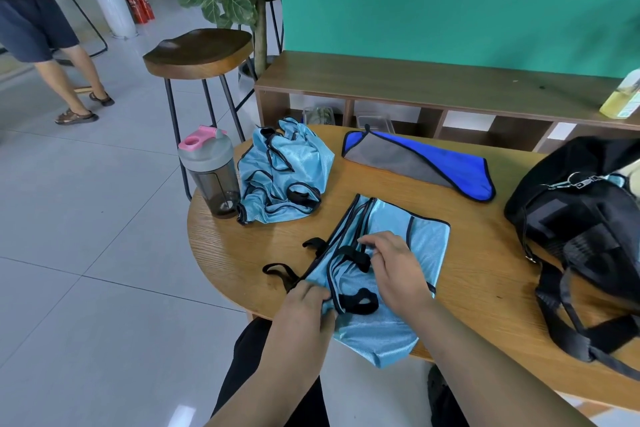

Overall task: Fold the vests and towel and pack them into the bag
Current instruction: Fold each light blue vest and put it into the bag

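A light blue vest (388, 236) with black trim lies partly folded at the near edge of the round wooden table (485, 253); its lower end hangs over the edge. My left hand (308, 302) grips the vest's near left edge. My right hand (394, 267) pinches a black strap on top of it. A second light blue vest (284, 170) sits crumpled at the far left. A blue and grey towel (426, 163) lies folded at the back. The black bag (581, 218) stands on the right with its top open.
A grey shaker bottle (209, 173) with a pink lid stands at the table's left edge. A wooden stool (199, 52) and a potted plant are behind it. A low wooden shelf (433, 87) runs along the green wall. A person walks at far left.
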Demonstrator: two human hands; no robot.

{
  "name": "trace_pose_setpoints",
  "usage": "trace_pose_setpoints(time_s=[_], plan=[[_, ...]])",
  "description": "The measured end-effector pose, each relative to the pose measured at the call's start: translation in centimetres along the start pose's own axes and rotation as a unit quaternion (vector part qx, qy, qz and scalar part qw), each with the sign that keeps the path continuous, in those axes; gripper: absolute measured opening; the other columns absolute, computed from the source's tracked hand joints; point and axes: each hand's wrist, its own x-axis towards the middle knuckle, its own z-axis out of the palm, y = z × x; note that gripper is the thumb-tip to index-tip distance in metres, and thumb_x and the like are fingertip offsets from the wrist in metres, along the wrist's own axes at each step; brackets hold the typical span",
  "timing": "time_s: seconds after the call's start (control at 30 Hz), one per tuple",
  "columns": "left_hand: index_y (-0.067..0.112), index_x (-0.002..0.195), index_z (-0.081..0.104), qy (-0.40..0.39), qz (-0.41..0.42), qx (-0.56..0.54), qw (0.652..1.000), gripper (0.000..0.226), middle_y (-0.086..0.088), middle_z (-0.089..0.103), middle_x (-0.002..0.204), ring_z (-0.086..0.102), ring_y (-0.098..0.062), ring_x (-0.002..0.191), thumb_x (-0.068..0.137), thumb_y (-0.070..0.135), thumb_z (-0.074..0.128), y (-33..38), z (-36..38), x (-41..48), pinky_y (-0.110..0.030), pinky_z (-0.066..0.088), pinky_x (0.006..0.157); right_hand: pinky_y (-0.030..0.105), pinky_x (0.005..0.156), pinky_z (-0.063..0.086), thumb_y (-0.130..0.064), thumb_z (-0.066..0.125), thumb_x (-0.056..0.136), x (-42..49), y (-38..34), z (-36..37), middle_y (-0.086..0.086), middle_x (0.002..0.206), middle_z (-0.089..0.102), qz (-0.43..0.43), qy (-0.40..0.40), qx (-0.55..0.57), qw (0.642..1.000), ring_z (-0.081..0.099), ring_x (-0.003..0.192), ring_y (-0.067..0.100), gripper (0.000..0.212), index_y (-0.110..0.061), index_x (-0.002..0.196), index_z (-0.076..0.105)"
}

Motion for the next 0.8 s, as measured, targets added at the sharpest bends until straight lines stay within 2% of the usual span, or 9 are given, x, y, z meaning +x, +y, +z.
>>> trace_pose_setpoints(time_s=[0.07, 0.13, 0.23, 0.33, 0.43, 0.5, 0.57, 0.67, 0.8], plan=[[0.023, 0.111, 0.068, 0.03, -0.032, -0.045, 0.998, 0.013, 0.019, 0.06, 0.1, 0.061, 0.001, 0.083, 0.1, 0.016, 0.068, 0.3, -0.4, -0.1, -0.007, 0.045, 0.072, 0.024, 0.105, 0.044, -0.013, 0.042, 0.108, 0.0, -0.1, -0.1, -0.016, 0.126, 0.059, 0.002, 0.002, 0.007, 1.0, 0.051, 0.124, 0.003, 0.036, -0.025, 0.133, 0.065], [0.027, 0.108, 0.064, 0.054, -0.127, -0.14, 0.98, 0.007, 0.016, 0.069, 0.087, 0.066, 0.003, 0.083, 0.105, 0.022, 0.059, 0.9, -0.9, -0.4, -0.013, 0.05, 0.068, 0.024, 0.105, 0.045, -0.013, 0.042, 0.109, 0.2, -0.2, -0.3, -0.016, 0.126, 0.061, 0.012, 0.009, 0.034, 0.999, 0.054, 0.123, 0.001, 0.036, -0.025, 0.132, 0.066], [0.028, 0.105, 0.063, 0.107, -0.261, -0.267, 0.921, 0.01, 0.012, 0.074, 0.081, 0.072, -0.004, 0.078, 0.108, 0.029, 0.054, 1.4, -1.1, -0.2, -0.025, 0.058, 0.069, 0.024, 0.103, 0.051, -0.006, 0.048, 0.106, 1.1, -0.5, -1.0, -0.016, 0.125, 0.066, 0.063, 0.033, 0.123, 0.99, 0.059, 0.118, -0.004, 0.036, -0.026, 0.128, 0.068], [0.021, 0.103, 0.063, 0.106, -0.342, -0.361, 0.861, 0.011, -0.007, 0.075, 0.083, 0.077, -0.022, 0.074, 0.108, 0.02, 0.054, 1.6, -1.1, 0.5, -0.043, 0.065, 0.075, 0.028, 0.098, 0.055, -0.006, 0.054, 0.103, 3.3, -0.4, -2.5, -0.017, 0.122, 0.066, 0.095, 0.063, 0.103, 0.988, 0.061, 0.114, -0.003, 0.036, -0.029, 0.127, 0.067], [0.018, 0.108, 0.064, 0.088, -0.355, -0.409, 0.836, 0.017, -0.003, 0.075, 0.091, 0.078, -0.018, 0.07, 0.1, 0.004, 0.06, 2.0, -1.4, 0.8, -0.045, 0.066, 0.075, 0.031, 0.103, 0.05, -0.017, 0.059, 0.104, 6.8, 1.0, -4.6, -0.011, 0.136, 0.061, 0.094, 0.053, -0.026, 0.994, 0.052, 0.131, 0.011, 0.036, -0.028, 0.138, 0.062], [0.022, 0.106, 0.063, 0.09, -0.353, -0.408, 0.837, 0.026, 0.004, 0.075, 0.091, 0.075, -0.01, 0.065, 0.094, 0.001, 0.07, 2.1, -1.4, 0.8, -0.043, 0.066, 0.07, 0.037, 0.107, 0.048, -0.026, 0.061, 0.105, 9.3, 2.0, -5.7, -0.007, 0.147, 0.056, 0.097, -0.001, -0.125, 0.987, 0.04, 0.142, 0.02, 0.044, -0.028, 0.149, 0.054], [0.022, 0.104, 0.063, 0.099, -0.361, -0.409, 0.832, 0.025, 0.006, 0.076, 0.086, 0.076, -0.016, 0.064, 0.092, 0.003, 0.075, 1.9, -1.1, 0.8, -0.042, 0.066, 0.064, 0.042, 0.109, 0.049, -0.035, 0.06, 0.105, 11.4, 2.7, -6.2, -0.008, 0.15, 0.054, 0.094, -0.067, -0.178, 0.977, 0.036, 0.145, 0.023, 0.051, -0.029, 0.154, 0.047], [0.014, 0.108, 0.065, 0.1, -0.378, -0.421, 0.818, 0.013, -0.006, 0.077, 0.1, 0.078, -0.028, 0.065, 0.098, 0.008, 0.07, 1.5, -1.1, 0.9, -0.047, 0.066, 0.066, 0.042, 0.111, 0.046, -0.045, 0.061, 0.104, 13.9, 3.1, -5.9, -0.008, 0.136, 0.061, 0.083, -0.137, -0.198, 0.967, 0.044, 0.137, 0.023, 0.051, -0.031, 0.151, 0.051], [0.009, 0.104, 0.066, 0.111, -0.391, -0.441, 0.8, 0.006, -0.009, 0.076, 0.097, 0.077, -0.026, 0.064, 0.1, 0.004, 0.066, 1.3, -1.4, 1.1, -0.038, 0.064, 0.056, 0.041, 0.1, 0.051, -0.052, 0.067, 0.098, 15.4, 3.4, -4.7, -0.008, 0.116, 0.061, 0.072, -0.165, -0.205, 0.962, 0.056, 0.117, 0.019, 0.03, -0.036, 0.124, 0.067]])
